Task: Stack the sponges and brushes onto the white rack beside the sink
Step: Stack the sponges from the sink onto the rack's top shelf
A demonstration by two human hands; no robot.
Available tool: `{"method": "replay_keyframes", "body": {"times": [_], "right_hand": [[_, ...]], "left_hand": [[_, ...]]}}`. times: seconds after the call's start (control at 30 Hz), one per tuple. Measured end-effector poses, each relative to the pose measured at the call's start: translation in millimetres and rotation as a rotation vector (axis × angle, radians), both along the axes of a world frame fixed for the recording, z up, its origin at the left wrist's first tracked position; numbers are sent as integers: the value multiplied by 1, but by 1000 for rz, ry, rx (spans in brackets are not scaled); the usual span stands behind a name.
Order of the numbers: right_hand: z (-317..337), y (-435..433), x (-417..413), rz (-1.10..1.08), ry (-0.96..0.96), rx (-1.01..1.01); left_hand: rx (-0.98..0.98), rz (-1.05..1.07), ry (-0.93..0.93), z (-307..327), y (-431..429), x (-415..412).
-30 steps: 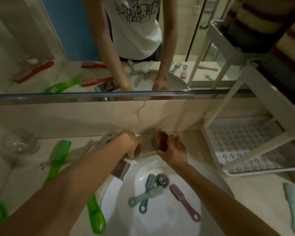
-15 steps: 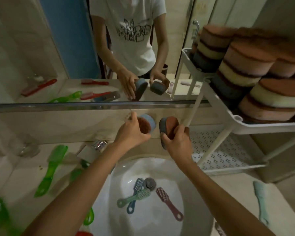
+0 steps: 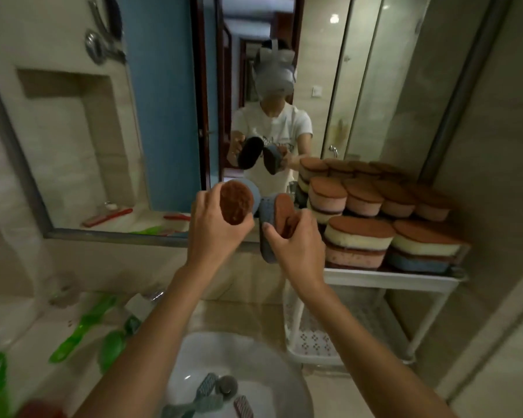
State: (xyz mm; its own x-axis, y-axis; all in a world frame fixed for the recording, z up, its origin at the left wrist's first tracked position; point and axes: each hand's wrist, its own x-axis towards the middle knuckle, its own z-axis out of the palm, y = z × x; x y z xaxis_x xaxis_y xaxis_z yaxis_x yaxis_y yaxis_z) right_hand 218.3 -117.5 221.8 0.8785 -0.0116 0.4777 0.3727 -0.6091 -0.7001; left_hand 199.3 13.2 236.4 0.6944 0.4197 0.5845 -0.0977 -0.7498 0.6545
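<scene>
My left hand (image 3: 213, 233) grips a blue sponge with a brown scouring face (image 3: 236, 200), held up in front of the mirror. My right hand (image 3: 295, 245) grips a second blue and brown sponge (image 3: 269, 224) on edge, just left of the white rack (image 3: 390, 280). The rack's top shelf carries several stacked oval sponges (image 3: 360, 233) in brown, cream, pink and blue. Its perforated lower shelf (image 3: 314, 339) shows no objects. Small brushes (image 3: 207, 387) lie in the white sink (image 3: 254, 357) below my arms.
Green brushes (image 3: 82, 330) lie on the counter left of the sink, beside the chrome tap (image 3: 145, 300). The mirror (image 3: 163, 116) fills the wall ahead and reflects a person holding both sponges. A tiled wall stands right of the rack.
Both hands have risen from the sink's back edge to the height of the rack's top shelf, each holding a sponge. The view has tilted up, showing more of the mirror and the stacked sponges.
</scene>
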Motion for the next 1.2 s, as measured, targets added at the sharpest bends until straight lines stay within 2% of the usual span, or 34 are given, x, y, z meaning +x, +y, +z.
{"method": "replay_keyframes", "body": {"times": [0.2, 0.4, 0.5, 0.6, 0.7, 0.87, 1.2], "right_hand": [[51, -73, 2, 19, -71, 91], [81, -160, 32, 22, -19, 142], [87, -203, 43, 17, -59, 76], [86, -237, 55, 15, -49, -95], [81, -253, 63, 32, -8, -314], [66, -245, 72, 82, -2, -489], [53, -237, 78, 84, 34, -527]], "left_hand": [[-42, -23, -5, 49, -59, -9], [263, -230, 122, 81, -111, 15], [422, -335, 209, 86, -132, 31], [509, -401, 275, 83, -148, 45], [553, -440, 343, 76, -161, 56], [542, -481, 383, 64, -169, 66], [521, -508, 335, 60, -164, 72]]}}
